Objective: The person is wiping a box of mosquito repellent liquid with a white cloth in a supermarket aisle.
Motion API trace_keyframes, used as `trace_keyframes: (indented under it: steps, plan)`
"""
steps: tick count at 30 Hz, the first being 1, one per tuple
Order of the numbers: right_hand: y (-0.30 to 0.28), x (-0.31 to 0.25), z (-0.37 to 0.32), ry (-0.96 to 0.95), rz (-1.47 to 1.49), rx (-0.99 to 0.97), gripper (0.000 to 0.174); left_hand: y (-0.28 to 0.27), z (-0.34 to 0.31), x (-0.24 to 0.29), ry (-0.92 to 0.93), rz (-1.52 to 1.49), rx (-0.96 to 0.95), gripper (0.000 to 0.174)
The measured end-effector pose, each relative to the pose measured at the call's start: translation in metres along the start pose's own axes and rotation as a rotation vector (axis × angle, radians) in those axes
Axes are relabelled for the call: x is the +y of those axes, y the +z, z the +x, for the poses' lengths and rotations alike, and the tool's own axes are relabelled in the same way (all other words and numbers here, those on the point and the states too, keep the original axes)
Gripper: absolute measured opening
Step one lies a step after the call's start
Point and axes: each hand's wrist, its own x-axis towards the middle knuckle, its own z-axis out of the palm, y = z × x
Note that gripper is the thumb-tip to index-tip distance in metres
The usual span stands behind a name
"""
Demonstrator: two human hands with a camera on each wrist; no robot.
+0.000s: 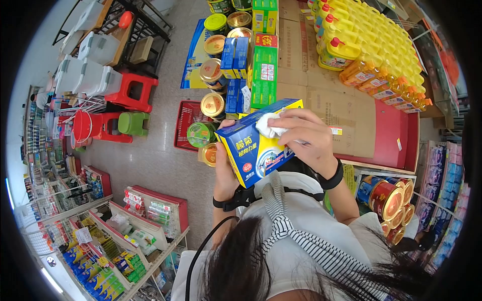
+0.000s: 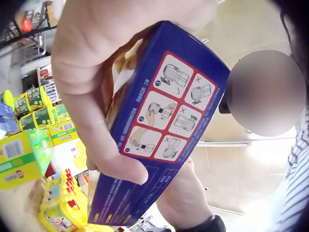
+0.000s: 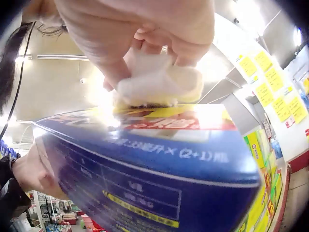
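Observation:
A blue and yellow carton with printed Chinese characters is held tilted in front of the person's chest. The left hand grips its left side, and in the left wrist view the thumb lies across a panel of plug-in device diagrams. Between the fingers of the right hand is a bunched white cloth or tissue, pinched against the carton's large printed face. The right wrist view shows this white wad right at the carton's surface, above a blue side with printed text.
Ahead stand gold-lidded tins, blue boxes and green cartons, beside a red basket. Yellow bottles fill the display at right. Red stools and stocked shelves are at left.

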Motion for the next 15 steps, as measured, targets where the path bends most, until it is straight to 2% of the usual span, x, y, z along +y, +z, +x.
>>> trace_keyframes:
  steps: [2,7,9,15]
  plan:
    - [0.001,-0.004,0.0,-0.017,-0.004,0.006,0.014,-0.002,0.001,0.0,0.017,0.004,-0.023,0.048]
    - [0.008,-0.02,-0.028,-0.074,0.228,-0.221,0.015,-0.008,0.003,0.005,0.022,-0.02,0.098,0.049]
    - [0.007,-0.02,-0.031,-0.059,0.292,-0.29,0.014,-0.019,0.004,0.006,0.028,0.012,0.081,0.049]
    - [-0.008,-0.004,-0.004,-0.01,0.012,-0.087,0.015,-0.013,0.0,0.006,-0.002,0.038,0.065,0.054]
